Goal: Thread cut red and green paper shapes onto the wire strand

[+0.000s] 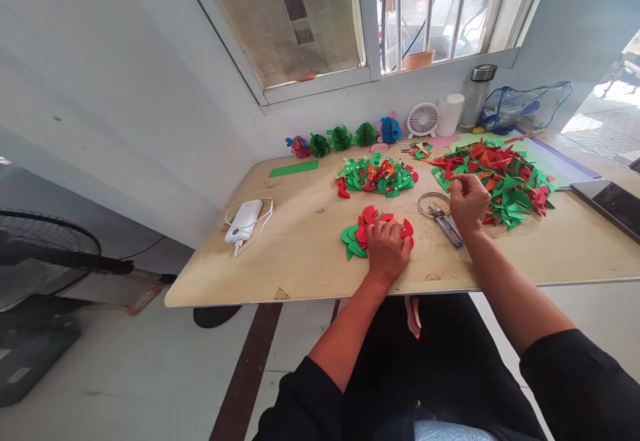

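My left hand (387, 247) rests on a small heap of red and green paper cut-outs (354, 241), its fingers curled over the red pieces. Its fingertips are partly hidden among the paper. My right hand (469, 204) is raised at the near left edge of a large pile of red, green and orange paper scraps (515, 184); thumb and fingers are pinched together, and whatever they hold cannot be made out. Close by on the table lie blue-handled thread snips (450, 229) and a thin ring (430, 205). Farther back sits a heap of dotted green and red cut-outs (375, 175).
Several folded-paper figures (341, 138) stand along the wall. A small white fan (423, 121), a white cylinder (451, 115) and a glass bottle (477, 97) are at the back. A white power bank (244, 221) with cable lies left; a dark phone-like device (613, 204) lies right.
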`<action>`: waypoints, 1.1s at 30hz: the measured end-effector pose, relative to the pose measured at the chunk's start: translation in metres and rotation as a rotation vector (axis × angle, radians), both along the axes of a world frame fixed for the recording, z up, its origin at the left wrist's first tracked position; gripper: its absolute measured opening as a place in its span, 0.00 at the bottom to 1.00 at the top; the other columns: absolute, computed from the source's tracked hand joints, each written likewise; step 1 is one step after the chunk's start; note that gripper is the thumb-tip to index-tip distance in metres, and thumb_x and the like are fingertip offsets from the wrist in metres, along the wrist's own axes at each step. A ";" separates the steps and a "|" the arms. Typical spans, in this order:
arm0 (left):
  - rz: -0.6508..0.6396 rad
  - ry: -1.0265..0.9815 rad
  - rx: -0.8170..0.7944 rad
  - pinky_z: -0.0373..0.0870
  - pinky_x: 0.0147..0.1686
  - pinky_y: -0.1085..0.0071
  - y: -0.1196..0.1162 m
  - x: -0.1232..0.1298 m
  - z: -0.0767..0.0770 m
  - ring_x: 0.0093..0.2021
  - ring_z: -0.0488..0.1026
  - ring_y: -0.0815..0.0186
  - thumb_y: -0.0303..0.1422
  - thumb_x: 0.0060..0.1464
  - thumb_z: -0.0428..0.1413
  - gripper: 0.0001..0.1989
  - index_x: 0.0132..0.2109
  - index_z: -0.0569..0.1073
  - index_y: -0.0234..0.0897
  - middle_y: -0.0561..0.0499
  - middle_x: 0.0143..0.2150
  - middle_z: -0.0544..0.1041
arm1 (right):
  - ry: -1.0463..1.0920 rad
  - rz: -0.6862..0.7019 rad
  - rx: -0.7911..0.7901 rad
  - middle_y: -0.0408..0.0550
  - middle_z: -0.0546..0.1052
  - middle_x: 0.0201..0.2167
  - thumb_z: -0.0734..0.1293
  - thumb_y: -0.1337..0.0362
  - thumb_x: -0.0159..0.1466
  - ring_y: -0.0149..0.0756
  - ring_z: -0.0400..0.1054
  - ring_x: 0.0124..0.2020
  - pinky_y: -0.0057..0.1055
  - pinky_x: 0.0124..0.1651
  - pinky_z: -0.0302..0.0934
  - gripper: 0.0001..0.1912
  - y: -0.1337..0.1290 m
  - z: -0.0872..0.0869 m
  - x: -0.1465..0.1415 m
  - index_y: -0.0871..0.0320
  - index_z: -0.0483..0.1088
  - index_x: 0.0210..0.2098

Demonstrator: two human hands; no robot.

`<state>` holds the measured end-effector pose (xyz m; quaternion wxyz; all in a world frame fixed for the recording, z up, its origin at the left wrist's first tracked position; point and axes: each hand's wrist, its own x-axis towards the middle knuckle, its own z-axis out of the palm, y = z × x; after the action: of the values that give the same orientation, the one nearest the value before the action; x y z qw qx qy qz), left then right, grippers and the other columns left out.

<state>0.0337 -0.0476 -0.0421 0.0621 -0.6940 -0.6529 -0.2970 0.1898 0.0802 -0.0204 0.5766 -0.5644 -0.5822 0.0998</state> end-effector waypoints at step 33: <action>-0.169 -1.232 -0.245 0.66 0.26 0.75 0.041 -0.010 0.029 0.25 0.68 0.72 0.32 0.43 0.60 0.07 0.29 0.69 0.35 0.54 0.26 0.72 | -0.047 0.491 -0.214 0.45 0.75 0.24 0.60 0.57 0.60 0.30 0.63 0.23 0.27 0.27 0.55 0.13 -0.023 0.022 -0.022 0.59 0.72 0.32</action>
<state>0.0240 -0.0063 -0.0130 -0.4284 -0.4469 -0.5412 -0.5690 0.1673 0.0577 0.0013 0.4587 -0.4662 -0.7009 0.2845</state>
